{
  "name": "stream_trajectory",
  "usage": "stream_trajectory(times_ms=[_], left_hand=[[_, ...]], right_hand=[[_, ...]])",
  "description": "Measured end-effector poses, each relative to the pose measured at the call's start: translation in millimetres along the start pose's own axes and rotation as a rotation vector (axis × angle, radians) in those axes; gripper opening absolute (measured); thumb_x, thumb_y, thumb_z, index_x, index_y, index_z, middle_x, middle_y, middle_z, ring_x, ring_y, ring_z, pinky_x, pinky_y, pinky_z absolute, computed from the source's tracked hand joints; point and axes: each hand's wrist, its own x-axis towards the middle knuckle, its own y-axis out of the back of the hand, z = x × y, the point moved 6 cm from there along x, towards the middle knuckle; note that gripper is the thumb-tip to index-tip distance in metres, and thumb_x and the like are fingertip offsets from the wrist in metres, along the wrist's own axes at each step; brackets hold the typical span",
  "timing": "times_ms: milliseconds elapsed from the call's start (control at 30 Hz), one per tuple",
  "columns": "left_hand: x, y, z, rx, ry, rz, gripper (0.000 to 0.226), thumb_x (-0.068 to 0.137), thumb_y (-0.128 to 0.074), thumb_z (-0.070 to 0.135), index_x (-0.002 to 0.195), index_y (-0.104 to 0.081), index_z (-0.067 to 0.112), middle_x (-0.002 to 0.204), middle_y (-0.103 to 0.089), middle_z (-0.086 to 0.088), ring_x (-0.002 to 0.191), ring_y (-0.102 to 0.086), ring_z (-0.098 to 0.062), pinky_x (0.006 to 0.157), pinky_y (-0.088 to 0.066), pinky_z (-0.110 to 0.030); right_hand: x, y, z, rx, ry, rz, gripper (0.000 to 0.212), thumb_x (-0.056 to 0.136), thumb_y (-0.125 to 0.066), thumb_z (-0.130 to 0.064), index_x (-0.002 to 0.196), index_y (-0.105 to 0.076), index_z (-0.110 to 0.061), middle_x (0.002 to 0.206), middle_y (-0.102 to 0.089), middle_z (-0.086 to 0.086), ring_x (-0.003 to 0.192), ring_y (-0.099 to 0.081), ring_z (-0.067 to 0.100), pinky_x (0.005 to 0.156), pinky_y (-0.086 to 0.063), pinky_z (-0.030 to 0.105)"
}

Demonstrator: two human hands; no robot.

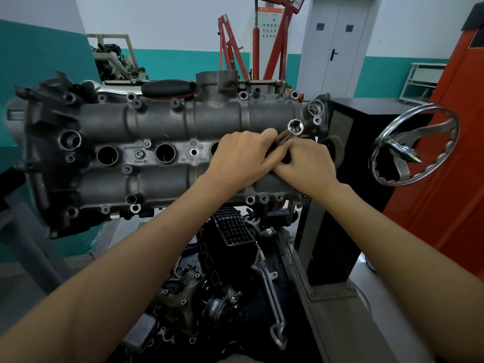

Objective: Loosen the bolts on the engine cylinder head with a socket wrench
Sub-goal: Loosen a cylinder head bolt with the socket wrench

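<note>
The engine cylinder head (162,121) fills the middle and left of the frame, a long grey casting lying crosswise on its stand, with three dark round wells showing along its centre line and small bolts (139,154) and bolt holes dotted along its edges. To its right, at the right middle of the frame, stands a shiny metal handwheel (415,145) in front of a tall orange cabinet (445,166). In the upper middle, behind the engine, rises a red hoist (235,48), and a grey double door (337,43) sits in the far wall at upper right. Below the cylinder head, in the lower middle of the frame, lies a heap of dark engine parts (227,258).

Both bare forearms reach up from the bottom corners and meet over the right part of the cylinder head. The left hand (243,158) and the right hand (306,163) touch each other, their fingers curled together around the socket wrench (285,138). The grip of each hand is closed on the tool (most of its handle is hidden under the fingers). The wrench's bright open socket (295,126) pokes out just above the hands, tilted up and to the right, near the right end of the cylinder head.
</note>
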Motion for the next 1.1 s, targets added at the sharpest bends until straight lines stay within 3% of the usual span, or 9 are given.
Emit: stream_trajectory(times_ms=[100, 267, 367, 533, 667, 767, 967, 1100], left_hand=[[0.2, 0.3, -1.7, -0.015, 0.018, -0.001, 0.047, 0.094, -0.042, 0.049, 0.075, -0.059, 0.009, 0.055, -0.049, -0.001, 0.056, -0.055, -0.026, 0.051, -0.032, -0.03], [-0.8, 3.0, 0.3, -0.035, 0.0, 0.02, 0.048, 0.091, -0.044, 0.051, 0.067, -0.05, 0.01, 0.053, -0.049, -0.001, 0.051, -0.051, -0.024, 0.049, -0.031, -0.029], [-0.8, 5.5, 2.9, -0.055, -0.006, 0.041, 0.038, 0.091, -0.047, 0.045, 0.072, -0.039, 0.014, 0.057, -0.045, 0.003, 0.051, -0.048, -0.023, 0.047, -0.028, -0.029], [-0.9, 4.3, 3.5, -0.034, -0.014, 0.051, 0.031, 0.092, -0.045, 0.039, 0.084, -0.049, 0.01, 0.066, -0.056, 0.0, 0.059, -0.056, -0.029, 0.05, -0.03, -0.03], [-0.9, 2.8, -0.6, -0.015, 0.012, 0.031, 0.04, 0.094, -0.045, 0.042, 0.073, -0.052, 0.009, 0.053, -0.043, 0.002, 0.052, -0.052, -0.027, 0.05, -0.026, -0.029], [-1.2, 2.6, -0.7, -0.033, 0.01, 0.033, 0.045, 0.093, -0.047, 0.045, 0.062, -0.045, 0.013, 0.05, -0.044, -0.002, 0.05, -0.052, -0.028, 0.05, -0.028, -0.029], [-0.4, 5.1, 0.7, -0.055, 0.004, 0.045, 0.044, 0.091, -0.049, 0.047, 0.064, -0.04, 0.014, 0.05, -0.044, 0.0, 0.047, -0.046, -0.023, 0.047, -0.029, -0.028], [-1.3, 6.1, 2.5, -0.057, -0.003, 0.066, 0.032, 0.089, -0.05, 0.04, 0.075, -0.041, 0.012, 0.057, -0.045, 0.004, 0.049, -0.044, -0.021, 0.047, -0.027, -0.028]], right_hand=[[-0.4, 1.0, 1.4, 0.013, -0.009, 0.022, 0.024, 0.076, -0.043, -0.039, 0.068, -0.057, -0.022, 0.059, -0.045, -0.013, 0.059, -0.043, 0.011, 0.049, -0.026, 0.02], [-0.8, -0.2, 3.7, -0.002, -0.012, 0.006, 0.029, 0.076, -0.04, -0.039, 0.068, -0.057, -0.017, 0.057, -0.044, -0.014, 0.059, -0.042, 0.011, 0.05, -0.023, 0.015], [-1.1, 0.4, 1.9, 0.021, 0.001, -0.008, 0.021, 0.078, -0.045, -0.036, 0.061, -0.042, -0.024, 0.054, -0.038, -0.016, 0.053, -0.038, 0.01, 0.048, -0.022, 0.018], [-0.7, 1.7, -0.1, 0.058, 0.006, 0.025, 0.012, 0.077, -0.045, -0.032, 0.076, -0.037, -0.023, 0.057, -0.034, -0.02, 0.05, -0.034, 0.004, 0.048, -0.023, 0.021], [-0.6, 0.6, -0.2, 0.035, 0.001, 0.012, 0.018, 0.076, -0.044, -0.039, 0.065, -0.036, -0.027, 0.054, -0.034, -0.02, 0.055, -0.039, 0.011, 0.048, -0.024, 0.026], [-1.8, 2.0, -1.9, 0.061, 0.001, 0.028, 0.026, 0.074, -0.044, -0.039, 0.054, -0.029, -0.033, 0.052, -0.035, -0.018, 0.056, -0.04, 0.012, 0.047, -0.023, 0.024], [-1.4, -1.4, 4.7, 0.013, -0.007, 0.023, 0.023, 0.081, -0.05, -0.033, 0.065, -0.052, -0.017, 0.061, -0.046, -0.01, 0.06, -0.044, 0.014, 0.053, -0.024, 0.028], [-2.0, 2.9, -1.2, 0.073, 0.006, 0.015, 0.019, 0.074, -0.047, -0.032, 0.061, -0.033, -0.031, 0.055, -0.035, -0.019, 0.049, -0.036, 0.001, 0.048, -0.022, 0.021]])
